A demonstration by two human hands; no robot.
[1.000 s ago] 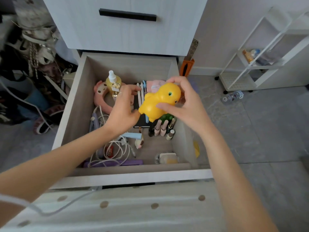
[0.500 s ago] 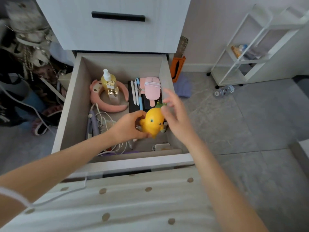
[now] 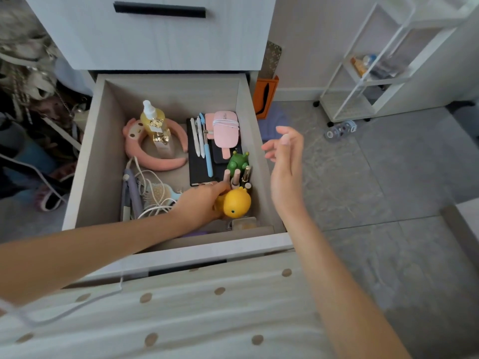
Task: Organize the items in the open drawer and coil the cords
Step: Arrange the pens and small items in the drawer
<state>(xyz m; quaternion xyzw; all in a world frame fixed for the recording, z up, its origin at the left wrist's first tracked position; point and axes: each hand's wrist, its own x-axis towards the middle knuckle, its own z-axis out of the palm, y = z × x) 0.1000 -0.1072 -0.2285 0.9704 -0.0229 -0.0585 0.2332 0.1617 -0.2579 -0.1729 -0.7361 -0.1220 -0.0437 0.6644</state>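
The open drawer (image 3: 248,104) holds several items. My left hand (image 3: 202,203) reaches into its front right part and grips a yellow toy duck (image 3: 237,202), which sits low by the right wall. My right hand (image 3: 285,161) hovers outside the drawer's right wall, fingers relaxed and holding nothing. Behind the duck stand a green toy (image 3: 237,161) and small lipstick tubes (image 3: 239,177). Tangled white cords (image 3: 150,193) lie at the front left over a hairbrush (image 3: 160,194). A pink headband (image 3: 155,161) rings a yellow bottle (image 3: 155,125).
Pens (image 3: 201,141) and a pink pouch (image 3: 225,130) lie on a black notebook (image 3: 199,172) at the back right. A purple styling tool (image 3: 132,195) lies along the left wall. A white rolling shelf (image 3: 363,81) stands right; clutter sits left of the cabinet.
The duck went down from above the drawer into its front right corner, carried by my left hand. My right hand let go of it and drew back past the right wall.
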